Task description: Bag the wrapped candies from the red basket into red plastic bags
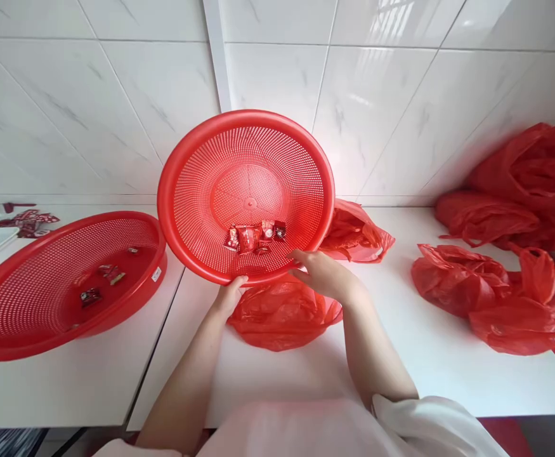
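Observation:
A red perforated plastic basket point(248, 143) is tilted up so its inside faces me. Several small red wrapped packets point(250, 240) lie together low on its inner wall. My left hand point(231, 295) grips the bottom rim, thumb on top and the other fingers hidden beneath. Over the lower right of the rim reaches my right hand point(323, 273), its thumb and fingers apart near the packets, with nothing seen in them. Under the basket, a red plastic bag point(281, 320) rests on the white table point(267, 381).
At left, a second red basket point(25, 298) stands tilted with a few small packets point(110, 273) inside. Another red bag point(358, 231) lies behind my right hand. Several bundled red bags point(515, 317) fill the right side. A white tiled wall point(382, 114) bounds the back.

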### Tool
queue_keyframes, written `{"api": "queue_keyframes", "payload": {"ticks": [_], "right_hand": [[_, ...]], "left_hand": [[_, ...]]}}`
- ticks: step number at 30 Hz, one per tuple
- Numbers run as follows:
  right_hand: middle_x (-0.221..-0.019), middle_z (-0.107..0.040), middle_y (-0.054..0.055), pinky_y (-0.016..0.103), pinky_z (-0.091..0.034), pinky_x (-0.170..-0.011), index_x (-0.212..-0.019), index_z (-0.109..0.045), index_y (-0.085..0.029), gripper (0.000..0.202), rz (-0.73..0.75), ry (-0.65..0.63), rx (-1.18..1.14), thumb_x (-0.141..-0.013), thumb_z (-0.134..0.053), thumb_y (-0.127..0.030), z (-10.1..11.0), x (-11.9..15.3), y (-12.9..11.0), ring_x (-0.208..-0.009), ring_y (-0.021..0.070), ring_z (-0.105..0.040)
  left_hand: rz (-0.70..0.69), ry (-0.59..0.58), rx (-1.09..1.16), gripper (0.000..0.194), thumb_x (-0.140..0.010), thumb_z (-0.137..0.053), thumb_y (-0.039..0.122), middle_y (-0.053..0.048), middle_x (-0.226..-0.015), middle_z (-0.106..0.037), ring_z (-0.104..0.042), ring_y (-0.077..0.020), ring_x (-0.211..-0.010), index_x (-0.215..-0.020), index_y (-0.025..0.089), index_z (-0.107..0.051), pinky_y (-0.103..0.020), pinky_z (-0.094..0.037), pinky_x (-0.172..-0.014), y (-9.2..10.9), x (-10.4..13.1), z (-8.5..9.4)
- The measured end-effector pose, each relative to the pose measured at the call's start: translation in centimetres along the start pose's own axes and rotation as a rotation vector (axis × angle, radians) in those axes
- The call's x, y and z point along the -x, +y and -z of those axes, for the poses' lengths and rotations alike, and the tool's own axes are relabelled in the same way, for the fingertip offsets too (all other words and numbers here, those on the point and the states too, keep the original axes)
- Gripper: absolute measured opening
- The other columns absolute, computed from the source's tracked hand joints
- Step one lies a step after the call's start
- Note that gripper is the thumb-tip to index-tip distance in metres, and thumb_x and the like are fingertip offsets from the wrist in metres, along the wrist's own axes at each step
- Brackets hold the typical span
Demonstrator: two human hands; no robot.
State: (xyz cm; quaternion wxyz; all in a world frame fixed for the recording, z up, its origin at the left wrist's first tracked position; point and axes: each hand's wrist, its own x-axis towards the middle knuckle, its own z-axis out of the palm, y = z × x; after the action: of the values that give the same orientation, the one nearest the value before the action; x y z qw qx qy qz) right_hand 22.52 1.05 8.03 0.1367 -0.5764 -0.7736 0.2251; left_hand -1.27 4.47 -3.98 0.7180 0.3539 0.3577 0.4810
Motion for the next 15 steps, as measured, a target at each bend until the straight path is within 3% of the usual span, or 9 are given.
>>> {"api": "queue_keyframes", "payload": {"ticks": [15], "right_hand": [[-0.112, -0.068, 0.007, 0.029, -0.045, -0.078, -0.121, -0.057, -0.022, 0.031, -0.011, -0.055, 0.061, -0.091, -0.049, -0.028, 0.12, -0.02, -0.29, -0.101, 0.0217, -0.064]], "left_hand": [[-0.021, 0.053, -0.022, 0.046, -0.072, -0.068, 0.025, -0.01, -0.117, -0.067, -0.06, -0.0309, -0.113, -0.116, 0.015, -0.062, -0.045, -0.047, -0.097, -0.41, -0.24, 0.84]]}}
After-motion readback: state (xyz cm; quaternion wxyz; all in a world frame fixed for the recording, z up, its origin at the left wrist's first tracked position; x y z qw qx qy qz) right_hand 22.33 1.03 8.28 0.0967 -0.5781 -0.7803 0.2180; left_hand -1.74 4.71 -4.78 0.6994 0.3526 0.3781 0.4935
